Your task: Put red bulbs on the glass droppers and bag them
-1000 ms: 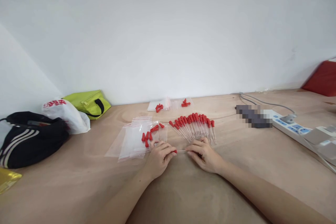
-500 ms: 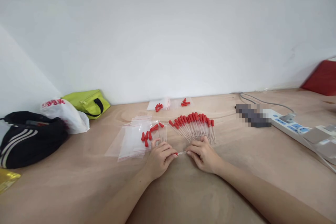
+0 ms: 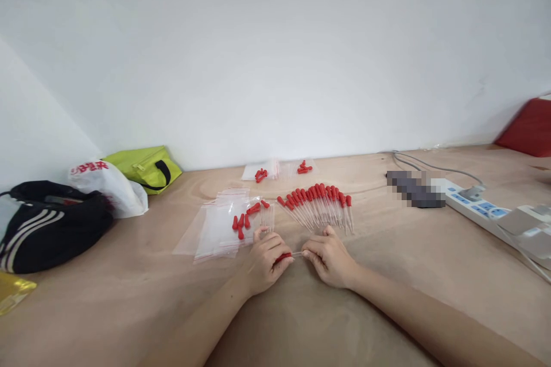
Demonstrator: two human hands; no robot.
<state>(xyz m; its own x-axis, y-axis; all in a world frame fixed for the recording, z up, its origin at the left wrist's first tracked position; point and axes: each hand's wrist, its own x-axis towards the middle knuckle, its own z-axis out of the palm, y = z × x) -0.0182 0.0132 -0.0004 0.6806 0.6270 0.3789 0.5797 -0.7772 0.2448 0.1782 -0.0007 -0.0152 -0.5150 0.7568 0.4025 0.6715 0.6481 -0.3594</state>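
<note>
Between thumb and fingers, my left hand point(image 3: 267, 261) pinches a red rubber bulb point(image 3: 283, 257). A clear dropper tube point(image 3: 297, 254) runs from that bulb to my right hand point(image 3: 329, 258), whose closed fingers grip its other end. Where tube and bulb meet is partly covered by the left fingers. Just beyond my hands, several droppers with red bulbs point(image 3: 318, 192) lie fanned out. Left of them, loose red bulbs point(image 3: 241, 222) rest on clear zip bags point(image 3: 215, 232), and some bare glass tubes point(image 3: 267, 219) lie beside them.
More bagged red bulbs point(image 3: 261, 174) lie near the wall. A black bag point(image 3: 51, 229), a white plastic bag point(image 3: 107, 189) and a lime-green bag point(image 3: 146, 166) stand at left. At right are a power strip point(image 3: 467, 199) with cables and a blurred dark object point(image 3: 415, 189).
My right hand has shifted slightly left, toward my left hand. More of the red bulb shows between my left fingers, and less of the tube is visible.
</note>
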